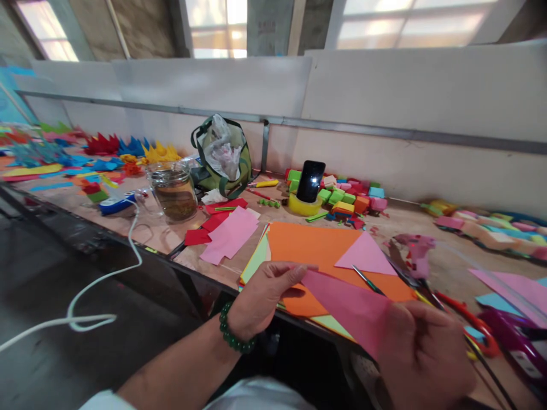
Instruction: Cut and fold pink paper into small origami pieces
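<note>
A piece of pink paper (350,304) is stretched between my two hands above the table's front edge. My left hand (271,290), with a green bead bracelet at the wrist, pinches its narrow left end between thumb and fingers. At the right end my right hand (421,347) is closed on the wider part, slightly blurred. Below the paper lies a stack of coloured sheets with an orange sheet (303,245) on top. A pink paper triangle (365,253) and a pen (367,280) rest on that stack.
A pink glue gun (421,253), orange-handled scissors (468,319) and a purple stapler (513,341) are at right. Behind stand a phone (310,181) on a yellow tape roll (304,206), paper blocks, a green bag (243,162) and a glass jar (174,196). A white cable (132,250) hangs off the left edge.
</note>
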`<state>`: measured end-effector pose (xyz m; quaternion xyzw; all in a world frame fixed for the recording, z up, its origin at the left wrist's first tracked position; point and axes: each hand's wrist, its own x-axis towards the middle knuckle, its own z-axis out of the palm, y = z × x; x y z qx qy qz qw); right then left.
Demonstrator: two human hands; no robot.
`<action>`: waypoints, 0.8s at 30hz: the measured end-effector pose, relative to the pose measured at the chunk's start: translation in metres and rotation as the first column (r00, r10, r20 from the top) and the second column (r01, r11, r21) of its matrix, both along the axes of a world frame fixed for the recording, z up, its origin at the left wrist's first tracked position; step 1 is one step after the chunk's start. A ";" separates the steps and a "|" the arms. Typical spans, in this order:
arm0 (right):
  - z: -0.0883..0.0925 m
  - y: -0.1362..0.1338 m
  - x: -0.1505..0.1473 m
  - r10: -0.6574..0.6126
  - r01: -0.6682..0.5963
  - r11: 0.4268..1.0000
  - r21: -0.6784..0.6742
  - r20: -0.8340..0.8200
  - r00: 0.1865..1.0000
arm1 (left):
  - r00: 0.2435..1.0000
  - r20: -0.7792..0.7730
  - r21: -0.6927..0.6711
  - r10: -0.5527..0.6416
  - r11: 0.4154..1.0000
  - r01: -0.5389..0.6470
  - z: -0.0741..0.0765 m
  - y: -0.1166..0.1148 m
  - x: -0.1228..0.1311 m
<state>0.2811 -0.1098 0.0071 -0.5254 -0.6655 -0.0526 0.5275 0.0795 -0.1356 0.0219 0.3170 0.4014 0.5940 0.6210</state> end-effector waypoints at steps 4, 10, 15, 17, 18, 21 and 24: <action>-0.001 0.000 -0.001 0.025 -0.026 1.000 -0.007 -0.057 0.998 | 1.000 -0.008 -0.009 -0.001 1.000 0.001 0.002 -0.002 -0.003; -0.004 0.000 0.001 -0.003 0.004 1.000 0.008 -0.024 1.000 | 1.000 -0.009 0.011 -0.025 1.000 0.025 0.005 -0.005 -0.006; -0.003 -0.001 -0.002 -0.001 0.002 0.996 0.085 -0.008 1.000 | 0.999 0.025 0.005 -0.033 0.999 0.033 0.007 -0.007 -0.009; -0.002 0.000 -0.003 -0.011 0.012 0.994 0.110 -0.006 1.000 | 0.998 0.040 0.007 -0.041 0.999 0.041 0.008 -0.008 -0.011; -0.002 0.000 -0.004 -0.017 0.017 0.994 0.106 -0.004 1.000 | 0.998 0.041 0.008 -0.046 0.999 0.045 0.009 -0.009 -0.012; -0.001 -0.001 -0.004 -0.024 0.024 0.997 0.072 -0.007 1.000 | 0.999 0.021 0.023 -0.042 0.999 0.042 0.010 -0.010 -0.012; -0.002 -0.001 -0.005 0.000 0.003 0.998 0.059 -0.044 0.999 | 0.999 0.002 0.060 -0.039 0.997 0.039 0.009 -0.011 -0.011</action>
